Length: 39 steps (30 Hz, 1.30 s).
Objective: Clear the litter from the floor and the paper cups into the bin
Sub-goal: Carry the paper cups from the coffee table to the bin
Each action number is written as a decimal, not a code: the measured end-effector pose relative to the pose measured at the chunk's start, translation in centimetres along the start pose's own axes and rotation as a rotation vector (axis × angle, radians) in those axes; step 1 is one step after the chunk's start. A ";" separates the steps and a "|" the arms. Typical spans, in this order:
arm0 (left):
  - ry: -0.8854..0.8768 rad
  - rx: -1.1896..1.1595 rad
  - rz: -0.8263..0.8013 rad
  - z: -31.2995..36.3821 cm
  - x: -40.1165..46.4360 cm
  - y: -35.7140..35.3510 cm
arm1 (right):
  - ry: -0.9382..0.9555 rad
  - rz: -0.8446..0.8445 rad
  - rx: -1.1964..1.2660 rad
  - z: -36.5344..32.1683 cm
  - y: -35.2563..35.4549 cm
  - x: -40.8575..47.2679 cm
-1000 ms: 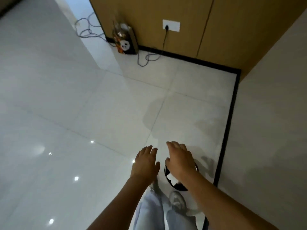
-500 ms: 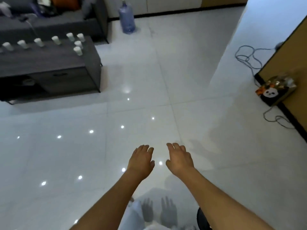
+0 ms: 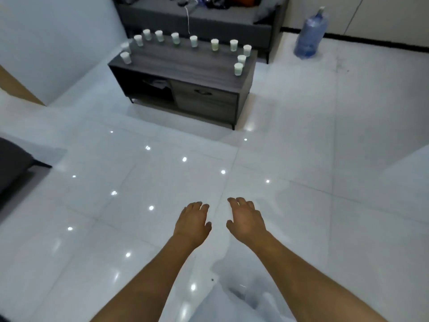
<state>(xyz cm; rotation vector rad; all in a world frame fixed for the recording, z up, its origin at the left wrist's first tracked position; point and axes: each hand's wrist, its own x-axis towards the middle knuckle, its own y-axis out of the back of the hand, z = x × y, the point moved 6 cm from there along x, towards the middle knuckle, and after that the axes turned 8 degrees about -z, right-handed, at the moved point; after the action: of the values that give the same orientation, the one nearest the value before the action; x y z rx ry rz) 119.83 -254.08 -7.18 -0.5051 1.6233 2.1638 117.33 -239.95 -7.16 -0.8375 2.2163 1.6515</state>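
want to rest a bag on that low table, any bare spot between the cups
The middle of the low table is bare, bordered by paper cups along the back, left and right edges; the front edge is open. Both hands, left hand and right hand, are empty.

Two bare forearms come up from the near edge of the picture, with no sleeve, cuff or glove showing on either one. The person's left hand (image 3: 193, 223) carries no ring, watch, strap or bracelet, and the wrist behind it is likewise uncovered. The person's right hand (image 3: 246, 220) is just as plain, with no jewellery or band on the fingers or wrist. The fingernails look short and unpainted, though they are too small to judge closely. Between the forearms at the near edge lies pale, light-coloured clothing (image 3: 241, 303), blurred and creased, whose kind cannot be told.
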 end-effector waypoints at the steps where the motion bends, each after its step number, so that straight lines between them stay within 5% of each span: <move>1: 0.020 -0.014 0.009 -1.3 0.7 0.9 | 0.023 -0.009 -0.014 -1.2 0.6 1.5; 22: 0.396 -0.276 0.182 -22.0 23.7 23.7 | 0.316 -0.156 -0.279 -18.8 18.1 37.4; 39: 0.410 -0.336 0.216 -50.9 40.9 43.1 | 0.298 -0.185 -0.237 -45.6 24.9 66.0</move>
<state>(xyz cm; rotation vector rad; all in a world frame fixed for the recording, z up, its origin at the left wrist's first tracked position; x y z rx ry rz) 65.50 -310.37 -5.70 -0.9676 1.5693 2.6497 55.97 -297.34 -6.90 -1.3875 2.0661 1.8202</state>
